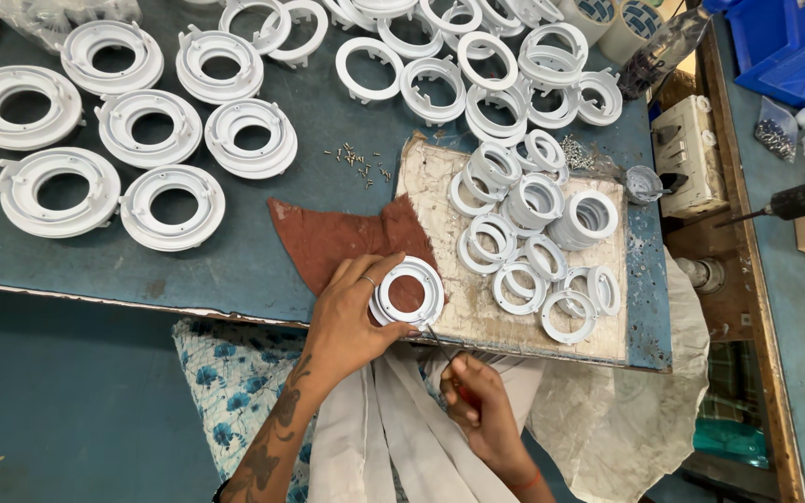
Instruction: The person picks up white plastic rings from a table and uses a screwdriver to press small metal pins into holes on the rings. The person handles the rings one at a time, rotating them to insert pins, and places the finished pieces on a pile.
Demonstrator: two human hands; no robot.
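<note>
While my left hand pinches the white round plastic ring flat at the wooden board's near edge, my right hand, just nearer and to its right, grips a thin screwdriver angled up toward its rim.

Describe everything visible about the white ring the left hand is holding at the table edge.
The white ring looks like moulded plastic: a flat round collar with a raised inner lip around a wide open centre, through which the reddish-brown cloth shows. It lies roughly flat on the near edge of the worn board, partly over the cloth. The left hand pinches its left rim with thumb and fingers. The right hand brings a thin tool to its lower edge.
</note>
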